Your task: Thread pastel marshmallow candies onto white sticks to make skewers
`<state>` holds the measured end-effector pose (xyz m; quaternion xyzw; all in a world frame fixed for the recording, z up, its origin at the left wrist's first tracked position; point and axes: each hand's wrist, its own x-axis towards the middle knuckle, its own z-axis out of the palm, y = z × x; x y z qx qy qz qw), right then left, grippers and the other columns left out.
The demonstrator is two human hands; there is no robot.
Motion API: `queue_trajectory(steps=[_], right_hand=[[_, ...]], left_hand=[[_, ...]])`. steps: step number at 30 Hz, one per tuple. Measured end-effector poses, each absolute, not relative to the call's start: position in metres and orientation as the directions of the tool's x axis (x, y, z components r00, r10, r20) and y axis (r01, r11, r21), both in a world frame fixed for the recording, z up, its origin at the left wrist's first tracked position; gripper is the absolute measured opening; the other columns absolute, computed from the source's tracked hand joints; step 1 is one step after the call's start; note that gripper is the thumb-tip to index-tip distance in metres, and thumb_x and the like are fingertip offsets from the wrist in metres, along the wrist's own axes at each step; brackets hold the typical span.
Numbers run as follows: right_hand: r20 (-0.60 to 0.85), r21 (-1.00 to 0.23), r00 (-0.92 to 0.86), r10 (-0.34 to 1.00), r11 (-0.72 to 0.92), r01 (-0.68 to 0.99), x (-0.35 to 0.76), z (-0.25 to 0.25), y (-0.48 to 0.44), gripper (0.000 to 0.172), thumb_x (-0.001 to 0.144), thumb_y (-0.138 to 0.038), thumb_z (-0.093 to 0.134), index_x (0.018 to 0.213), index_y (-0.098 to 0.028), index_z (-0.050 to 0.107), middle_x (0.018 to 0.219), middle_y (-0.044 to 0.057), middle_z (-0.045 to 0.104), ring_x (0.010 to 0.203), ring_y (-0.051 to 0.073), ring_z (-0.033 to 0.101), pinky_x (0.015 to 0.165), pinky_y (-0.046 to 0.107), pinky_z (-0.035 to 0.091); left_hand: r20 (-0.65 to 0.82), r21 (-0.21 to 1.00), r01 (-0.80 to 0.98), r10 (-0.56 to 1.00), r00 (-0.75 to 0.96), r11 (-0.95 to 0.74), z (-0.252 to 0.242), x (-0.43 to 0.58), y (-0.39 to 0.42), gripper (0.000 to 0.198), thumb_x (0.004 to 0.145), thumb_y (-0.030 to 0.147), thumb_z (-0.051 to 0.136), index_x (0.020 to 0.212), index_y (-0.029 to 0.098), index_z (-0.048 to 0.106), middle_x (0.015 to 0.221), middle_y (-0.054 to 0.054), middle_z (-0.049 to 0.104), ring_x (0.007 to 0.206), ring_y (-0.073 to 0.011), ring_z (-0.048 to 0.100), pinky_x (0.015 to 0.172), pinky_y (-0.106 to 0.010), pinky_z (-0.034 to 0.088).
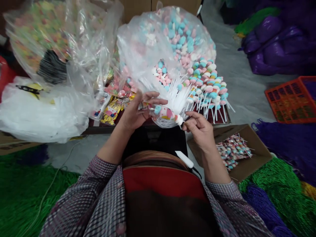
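Between my hands, over the table's front edge, is a marshmallow skewer (166, 113) in a clear printed wrapper, lying tilted down to the right. My left hand (138, 110) is at the wrapper's upper end, with thumb and fingers around it and the other fingers partly spread. My right hand (199, 127) pinches the white stick at the lower end. Just beyond lies a bundle of white sticks (178, 93). To its right are several unwrapped marshmallow skewers (209, 84) in a pile. Printed gold-edged wrappers (112, 110) lie left of my left hand.
Large clear bags of marshmallows (181, 36) and gummy candies (37, 29) stand at the back. A white plastic bag (41, 112) is at left. At right, a cardboard box (259, 154) holds wrapped skewers, near an orange crate (283, 100). A white pen-shaped tool (185, 159) hangs at my waist.
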<state>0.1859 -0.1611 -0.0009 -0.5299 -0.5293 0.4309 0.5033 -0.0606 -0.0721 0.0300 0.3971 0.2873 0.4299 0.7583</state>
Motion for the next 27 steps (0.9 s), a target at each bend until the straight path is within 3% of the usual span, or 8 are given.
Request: queue_trajectory(steps=[4,7,11,14,17,21,23,27], right_hand=[[-0.051,-0.982,0.13,0.99,-0.026,-0.187,0.164,-0.008,-0.157,0.036,0.085,-0.049,0.08,0.108,-0.024,0.069,0.059,-0.008,0.063,0.049,0.008,0.049,0.048,0.021,0.036],[-0.093,-0.945,0.086,0.992,-0.06,-0.321,0.15,-0.006,-0.154,0.037,0.083,-0.049,0.082,0.104,-0.023,0.068,0.055,-0.009,0.059,0.044,0.006,0.042,0.044,0.02,0.029],[-0.115,-0.933,0.05,0.992,-0.091,-0.347,0.135,-0.004,-0.152,0.036,0.085,-0.051,0.079,0.104,-0.023,0.068,0.052,-0.01,0.056,0.042,0.006,0.036,0.043,0.02,0.024],[-0.11,-0.961,0.148,0.983,-0.067,-0.268,0.125,-0.009,-0.156,0.036,0.094,-0.055,0.067,0.111,-0.024,0.068,0.055,-0.009,0.052,0.044,0.007,0.037,0.044,0.021,0.027],[0.05,-0.999,0.27,0.962,0.054,-0.007,0.12,-0.017,-0.164,0.034,0.095,-0.049,0.067,0.119,-0.025,0.067,0.068,-0.006,0.058,0.057,0.01,0.049,0.055,0.024,0.041],[0.291,-0.922,0.277,0.916,0.191,0.337,0.121,-0.023,-0.168,0.015,0.092,-0.035,0.069,0.1,-0.023,0.073,0.084,0.001,0.071,0.078,0.015,0.063,0.074,0.031,0.052],[0.236,-0.952,0.298,0.925,0.158,0.262,0.121,-0.024,-0.164,0.015,0.093,-0.037,0.068,0.093,-0.023,0.073,0.079,0.0,0.07,0.071,0.014,0.061,0.068,0.029,0.05],[-0.07,-0.987,0.215,0.974,-0.037,-0.154,0.119,-0.025,-0.156,0.03,0.087,-0.052,0.074,0.092,-0.022,0.071,0.057,-0.008,0.053,0.046,0.007,0.039,0.044,0.022,0.031]], left_hand=[[0.049,0.752,-0.588,0.865,0.5,0.297,0.031,-0.057,-0.077,0.088,0.068,0.092,0.066,0.129,0.029,0.07,0.126,-0.008,0.076,0.104,-0.029,0.077,0.087,-0.043,0.063],[0.107,0.748,-0.613,0.865,0.491,0.255,0.029,-0.052,-0.08,0.079,0.063,0.071,0.089,0.13,0.034,0.069,0.131,-0.005,0.075,0.114,-0.0278,0.074,0.097,-0.04,0.06],[0.037,0.748,-0.623,0.922,0.386,0.231,0.028,-0.036,-0.078,0.051,0.075,0.051,0.09,0.116,0.026,0.073,0.108,-0.004,0.079,0.107,-0.0215,0.076,0.092,-0.032,0.06],[-0.047,0.716,-0.663,0.962,0.268,0.219,0.028,-0.023,-0.074,0.033,0.087,0.048,0.08,0.106,0.024,0.071,0.085,0.0,0.075,0.095,-0.0181,0.077,0.087,-0.03,0.06],[-0.132,0.695,-0.681,0.972,0.192,0.229,0.029,-0.016,-0.07,0.024,0.096,0.045,0.07,0.11,0.026,0.069,0.078,0.002,0.072,0.089,-0.0151,0.076,0.085,-0.029,0.059],[-0.121,0.735,-0.641,0.973,0.196,0.221,0.025,-0.009,-0.076,0.021,0.093,0.041,0.074,0.103,0.024,0.066,0.076,0.004,0.069,0.083,-0.0129,0.074,0.082,-0.027,0.057],[-0.089,0.769,-0.602,0.969,0.231,0.214,0.019,-0.008,-0.083,0.025,0.088,0.043,0.08,0.097,0.024,0.066,0.076,0.004,0.069,0.085,-0.0129,0.073,0.08,-0.026,0.056],[-0.022,0.775,-0.598,0.954,0.298,0.205,0.013,-0.019,-0.092,0.045,0.073,0.053,0.091,0.103,0.026,0.071,0.099,0.0,0.077,0.099,-0.0157,0.074,0.086,-0.027,0.057]])
